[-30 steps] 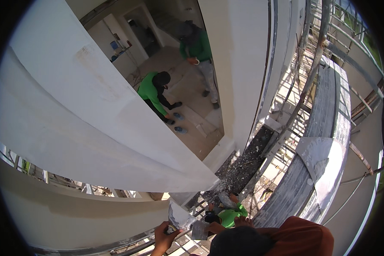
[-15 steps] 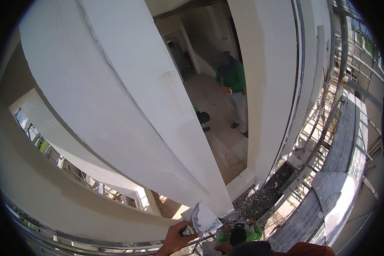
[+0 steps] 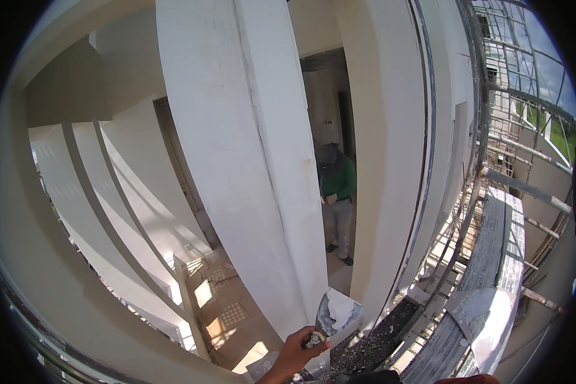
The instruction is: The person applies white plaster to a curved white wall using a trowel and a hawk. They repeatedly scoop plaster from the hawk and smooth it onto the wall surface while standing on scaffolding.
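My left hand point(image 3: 297, 351) comes in from the lower edge, closed around the crusted handle of a wide metal putty trowel point(image 3: 351, 320). A lump of white paste point(image 3: 336, 310) sits on its grey blade, which stands in front of the foot of a white plastered wall column point(image 3: 237, 160). I do not see my right hand. A dark shape and some orange cloth point(image 3: 467, 379) show at the bottom edge.
A person in green point(image 3: 336, 185) stands inside a narrow opening ahead. Metal scaffold tubes point(image 3: 525, 179) and a plastered plank point(image 3: 483, 269) run along the right. A sunlit floor point(image 3: 224, 301) lies far below left. A dark debris-strewn ledge point(image 3: 390, 339) is at bottom right.
The view has tilted up along the wall. My left hand and trowel have moved rightward. My right hand with a square scraper and the crouching workers have dropped out of sight.
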A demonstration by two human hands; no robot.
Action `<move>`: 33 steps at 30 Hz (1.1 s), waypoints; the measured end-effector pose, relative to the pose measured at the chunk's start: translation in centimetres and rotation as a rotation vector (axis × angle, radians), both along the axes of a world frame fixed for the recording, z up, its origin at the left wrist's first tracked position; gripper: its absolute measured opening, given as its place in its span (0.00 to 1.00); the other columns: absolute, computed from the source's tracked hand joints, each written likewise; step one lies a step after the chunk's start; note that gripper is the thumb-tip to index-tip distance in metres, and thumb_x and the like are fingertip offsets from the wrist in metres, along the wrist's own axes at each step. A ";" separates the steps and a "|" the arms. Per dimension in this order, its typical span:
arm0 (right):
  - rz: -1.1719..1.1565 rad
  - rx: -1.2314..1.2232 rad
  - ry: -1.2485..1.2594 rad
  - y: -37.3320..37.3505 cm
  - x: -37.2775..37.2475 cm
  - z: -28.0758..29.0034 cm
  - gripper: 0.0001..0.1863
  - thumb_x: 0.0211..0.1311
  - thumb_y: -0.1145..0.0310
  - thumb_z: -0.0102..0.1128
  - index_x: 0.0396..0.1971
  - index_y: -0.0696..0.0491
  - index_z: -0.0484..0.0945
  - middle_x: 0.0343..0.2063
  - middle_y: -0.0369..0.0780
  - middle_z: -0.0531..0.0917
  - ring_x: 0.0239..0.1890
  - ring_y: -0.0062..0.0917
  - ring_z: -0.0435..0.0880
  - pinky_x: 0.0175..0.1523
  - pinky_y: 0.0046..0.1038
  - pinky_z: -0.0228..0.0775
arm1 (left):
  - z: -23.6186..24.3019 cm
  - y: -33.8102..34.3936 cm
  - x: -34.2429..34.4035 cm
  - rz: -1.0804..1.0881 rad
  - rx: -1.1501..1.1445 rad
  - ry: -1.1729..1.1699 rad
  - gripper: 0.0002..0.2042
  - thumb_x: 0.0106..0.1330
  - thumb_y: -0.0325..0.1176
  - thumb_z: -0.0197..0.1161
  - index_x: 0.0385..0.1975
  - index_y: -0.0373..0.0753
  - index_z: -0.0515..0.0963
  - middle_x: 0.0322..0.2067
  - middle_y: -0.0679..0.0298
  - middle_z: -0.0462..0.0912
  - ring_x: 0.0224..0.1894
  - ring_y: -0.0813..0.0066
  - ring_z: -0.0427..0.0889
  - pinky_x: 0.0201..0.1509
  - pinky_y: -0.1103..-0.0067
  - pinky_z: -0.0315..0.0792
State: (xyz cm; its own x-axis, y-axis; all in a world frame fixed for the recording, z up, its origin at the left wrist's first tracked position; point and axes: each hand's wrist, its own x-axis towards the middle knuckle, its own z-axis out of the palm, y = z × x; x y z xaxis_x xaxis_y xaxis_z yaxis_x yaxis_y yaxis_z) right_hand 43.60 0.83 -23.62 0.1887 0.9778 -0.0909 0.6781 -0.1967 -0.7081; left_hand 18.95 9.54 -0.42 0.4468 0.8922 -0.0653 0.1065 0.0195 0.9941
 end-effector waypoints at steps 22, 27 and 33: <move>-0.119 -0.164 0.160 -8.3 2.4 10.7 0.13 0.63 0.65 0.52 0.44 0.53 0.72 0.40 0.43 0.79 0.43 0.35 0.79 0.49 0.40 0.70 | 4.9 -6.4 -4.8 0.147 -0.187 -0.407 0.15 0.70 0.41 0.54 0.51 0.40 0.72 0.35 0.65 0.76 0.32 0.79 0.75 0.32 0.80 0.70; -0.119 -0.173 0.226 -8.2 1.7 9.9 0.13 0.63 0.66 0.52 0.45 0.54 0.72 0.40 0.43 0.79 0.44 0.35 0.79 0.50 0.40 0.69 | 5.5 -6.9 -4.5 0.110 -0.261 -0.394 0.11 0.70 0.40 0.56 0.45 0.42 0.75 0.26 0.73 0.76 0.19 0.88 0.69 0.19 0.89 0.60; -0.112 -0.198 0.306 -8.0 2.2 9.3 0.13 0.63 0.66 0.52 0.46 0.54 0.72 0.41 0.44 0.79 0.45 0.35 0.79 0.51 0.40 0.69 | 4.6 -6.6 -5.3 0.090 -0.102 -0.319 0.12 0.71 0.37 0.54 0.48 0.39 0.74 0.37 0.67 0.77 0.38 0.79 0.75 0.43 0.80 0.70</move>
State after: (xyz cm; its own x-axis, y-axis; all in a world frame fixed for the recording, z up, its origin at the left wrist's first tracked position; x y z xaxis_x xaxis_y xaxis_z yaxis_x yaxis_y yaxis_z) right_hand 45.82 -7.20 -14.32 0.2288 0.9105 -0.3444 0.4080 -0.4109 -0.8153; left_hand 13.69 2.92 4.19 0.3789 0.9251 -0.0264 -0.2158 0.1161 0.9695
